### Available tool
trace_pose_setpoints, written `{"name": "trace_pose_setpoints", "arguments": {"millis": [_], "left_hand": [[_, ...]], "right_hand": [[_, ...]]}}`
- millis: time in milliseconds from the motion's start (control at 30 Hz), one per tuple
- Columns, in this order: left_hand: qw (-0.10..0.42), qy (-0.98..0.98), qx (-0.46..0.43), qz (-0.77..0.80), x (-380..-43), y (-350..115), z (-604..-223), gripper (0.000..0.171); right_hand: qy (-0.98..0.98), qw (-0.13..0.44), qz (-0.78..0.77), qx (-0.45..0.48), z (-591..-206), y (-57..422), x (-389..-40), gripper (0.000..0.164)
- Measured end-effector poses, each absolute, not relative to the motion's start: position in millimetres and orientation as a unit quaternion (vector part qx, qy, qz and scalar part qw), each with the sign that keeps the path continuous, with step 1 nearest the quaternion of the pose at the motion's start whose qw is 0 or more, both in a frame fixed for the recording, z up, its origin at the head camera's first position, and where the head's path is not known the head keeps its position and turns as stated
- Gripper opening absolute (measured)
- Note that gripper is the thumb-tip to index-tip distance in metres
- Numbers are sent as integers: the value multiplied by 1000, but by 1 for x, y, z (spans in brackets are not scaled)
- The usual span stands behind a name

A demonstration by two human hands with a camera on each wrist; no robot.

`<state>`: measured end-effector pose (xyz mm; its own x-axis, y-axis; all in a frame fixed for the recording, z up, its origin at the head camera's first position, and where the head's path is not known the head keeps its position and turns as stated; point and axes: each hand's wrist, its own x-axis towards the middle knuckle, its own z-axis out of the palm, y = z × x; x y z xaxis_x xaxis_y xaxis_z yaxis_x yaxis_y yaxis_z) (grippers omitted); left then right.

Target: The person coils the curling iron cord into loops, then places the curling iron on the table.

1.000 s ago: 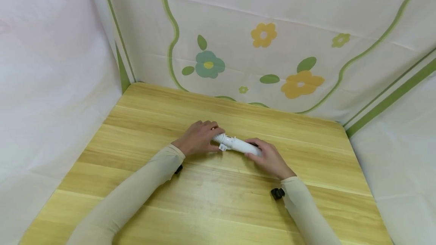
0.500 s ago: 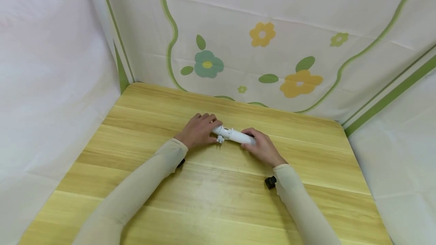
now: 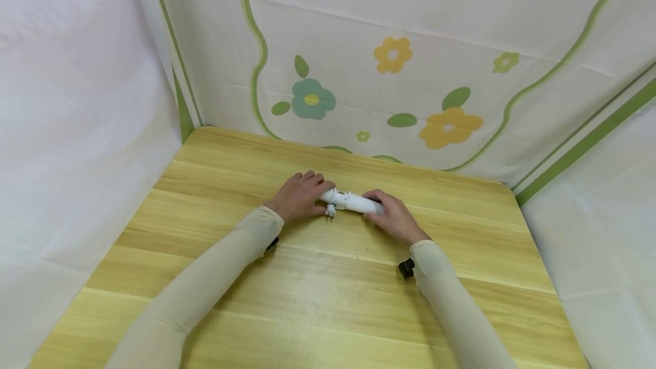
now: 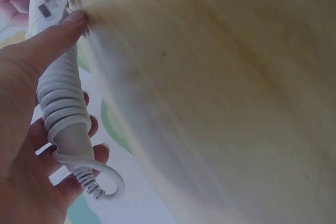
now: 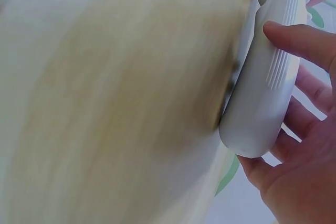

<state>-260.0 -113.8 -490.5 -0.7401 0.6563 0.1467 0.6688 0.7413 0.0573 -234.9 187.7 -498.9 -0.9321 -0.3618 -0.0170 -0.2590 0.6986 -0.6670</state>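
Observation:
A white hair straightener [image 3: 363, 204] lies crosswise between both hands, low over the wooden table. At its left end my left hand [image 3: 299, 197] grips the handle, round which the white cord [image 4: 64, 98] is coiled. The left thumb presses beside the two-pin plug [image 3: 330, 210], whose prongs point toward me. A small loop of cord sticks out at the handle's end in the left wrist view. My right hand [image 3: 393, 218] holds the thicker right end; its thumb lies on the ribbed side and the other fingers reach round behind and under the rounded tip [image 5: 252, 140].
The wood-grain table [image 3: 318, 300] stretches out around the hands. Behind it hangs a white cloth [image 3: 348, 16] printed with flowers, and plain cloth walls [image 3: 77, 130] close in both sides. Black wrist cameras [image 3: 406, 268] sit under the sleeves.
Both hands have shifted the straightener slightly back and to the left, mostly in the first half second. The plug has turned so its prongs show toward me. The grips look the same.

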Motion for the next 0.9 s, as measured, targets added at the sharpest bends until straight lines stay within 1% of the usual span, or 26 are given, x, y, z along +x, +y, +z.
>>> {"name": "trace_pose_setpoints", "arguments": {"millis": [267,433,533,900], "left_hand": [[-10,-933,-344,-105,-261,-122,-489,66],[-36,-934,-337,-115,-265,-126,-492,63],[-42,-934,-334,-119,-266,-127,-493,62],[-38,-933,-334,-126,-265,-129,-492,62]], "right_hand": [[920,82,-348,-161,-501,188,-239,46],[919,82,-352,-156,-503,189,-241,43],[918,81,-353,-160,-504,189,-242,42],[917,77,-355,-163,-505,188,-243,42]]}}
